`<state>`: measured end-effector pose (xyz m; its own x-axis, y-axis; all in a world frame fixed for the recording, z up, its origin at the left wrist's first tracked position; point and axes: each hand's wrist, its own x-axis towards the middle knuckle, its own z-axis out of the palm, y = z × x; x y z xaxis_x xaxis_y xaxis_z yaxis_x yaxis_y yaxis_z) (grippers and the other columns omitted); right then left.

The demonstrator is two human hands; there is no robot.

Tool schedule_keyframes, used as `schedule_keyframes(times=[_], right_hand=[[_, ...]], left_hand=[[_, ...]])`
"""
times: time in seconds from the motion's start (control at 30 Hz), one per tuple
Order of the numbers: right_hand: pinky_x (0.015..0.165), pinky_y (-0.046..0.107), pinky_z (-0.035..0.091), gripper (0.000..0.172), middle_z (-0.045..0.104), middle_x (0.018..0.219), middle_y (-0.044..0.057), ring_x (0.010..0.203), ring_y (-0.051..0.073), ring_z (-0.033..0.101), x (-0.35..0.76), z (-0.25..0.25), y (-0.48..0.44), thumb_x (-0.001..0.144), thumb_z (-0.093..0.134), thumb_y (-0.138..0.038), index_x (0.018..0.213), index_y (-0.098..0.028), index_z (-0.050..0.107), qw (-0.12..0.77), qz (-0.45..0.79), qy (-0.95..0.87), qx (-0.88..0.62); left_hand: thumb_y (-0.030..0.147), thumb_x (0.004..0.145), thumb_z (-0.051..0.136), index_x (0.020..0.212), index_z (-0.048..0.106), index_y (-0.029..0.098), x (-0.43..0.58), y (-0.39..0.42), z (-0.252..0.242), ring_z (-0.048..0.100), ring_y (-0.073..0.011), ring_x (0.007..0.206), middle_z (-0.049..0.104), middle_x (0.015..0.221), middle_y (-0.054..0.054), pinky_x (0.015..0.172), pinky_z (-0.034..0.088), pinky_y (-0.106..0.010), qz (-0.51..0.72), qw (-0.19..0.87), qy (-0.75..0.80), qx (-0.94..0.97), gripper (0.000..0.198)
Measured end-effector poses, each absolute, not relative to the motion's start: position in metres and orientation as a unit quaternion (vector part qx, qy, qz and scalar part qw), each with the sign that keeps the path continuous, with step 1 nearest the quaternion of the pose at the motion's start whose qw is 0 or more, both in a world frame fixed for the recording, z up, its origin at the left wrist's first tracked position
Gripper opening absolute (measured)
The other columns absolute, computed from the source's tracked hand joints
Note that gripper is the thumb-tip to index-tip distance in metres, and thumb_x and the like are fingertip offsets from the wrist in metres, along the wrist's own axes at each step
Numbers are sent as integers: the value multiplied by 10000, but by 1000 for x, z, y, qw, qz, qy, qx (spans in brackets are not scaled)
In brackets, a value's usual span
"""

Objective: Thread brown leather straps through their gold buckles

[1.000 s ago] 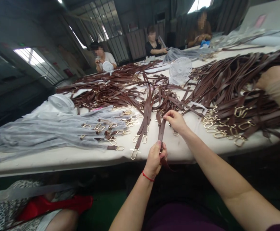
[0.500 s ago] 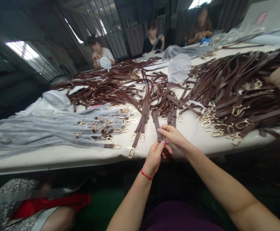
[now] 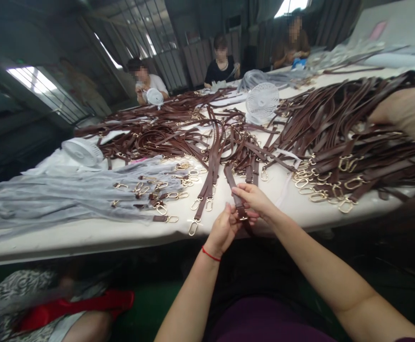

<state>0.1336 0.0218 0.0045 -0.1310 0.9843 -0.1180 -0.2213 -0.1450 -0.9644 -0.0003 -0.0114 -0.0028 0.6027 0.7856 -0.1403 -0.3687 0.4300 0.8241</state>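
I'm holding a brown leather strap (image 3: 235,195) over the table's near edge, its long axis running away from me and slightly left, with a small gold fitting (image 3: 243,218) at the near end. My left hand (image 3: 222,230) is gripping it low, and my right hand (image 3: 253,199) is closing on it just above. Brown straps with gold clasps (image 3: 335,161) are lying in heaps on the table (image 3: 86,242) beyond and to my right, while grey mesh strips (image 3: 50,202) are spreading to my left.
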Motion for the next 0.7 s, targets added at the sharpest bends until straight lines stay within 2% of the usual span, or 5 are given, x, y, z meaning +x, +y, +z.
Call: schedule_keyframes(times=[0.17, 0.3, 0.43, 0.6, 0.7], right_hand=[[388, 180, 313, 248, 573, 602, -45, 429, 78, 447, 134, -2, 30, 749, 649, -341, 898, -175, 540, 511, 577, -436, -464], [464, 208, 365, 573, 560, 620, -70, 512, 118, 497, 137, 0, 28, 744, 644, -281, 1274, -219, 436, 548, 521, -487, -439], [514, 226, 366, 295, 548, 704, -29, 584, 118, 498, 139, 11, 14, 817, 592, -303, 1096, -204, 589, 529, 540, -525, -390], [490, 219, 319, 371, 503, 643, -61, 543, 116, 455, 138, 7, 3, 846, 597, -363, 1177, -227, 497, 537, 531, -517, -402], [517, 227, 348, 311, 464, 572, -77, 532, 124, 470, 136, 4, 5, 830, 633, -393, 1062, -216, 524, 550, 477, -528, -437]], left_hand=[[515, 944, 386, 1076, 595, 87, -3, -7, -6, 674, -276, 869, 678, 974, -187, 789, 526, -433, 351, 837, 274, 317, 494], [460, 943, 442, 1025, 612, 97, -2, 0, -7, 645, -262, 949, 660, 1028, -179, 788, 525, -393, 401, 809, 310, 297, 410], [366, 889, 592, 1007, 643, 124, 0, 19, -4, 613, -181, 953, 649, 1054, -114, 799, 494, -287, 505, 753, 298, 298, 274], [272, 739, 771, 926, 649, 122, 3, 33, -4, 509, -67, 630, 579, 755, -4, 527, 363, -168, 501, 765, 281, 293, 269], [265, 730, 784, 896, 614, 109, 5, 29, -4, 442, -46, 571, 500, 688, 19, 481, 306, -151, 471, 793, 259, 287, 284]])
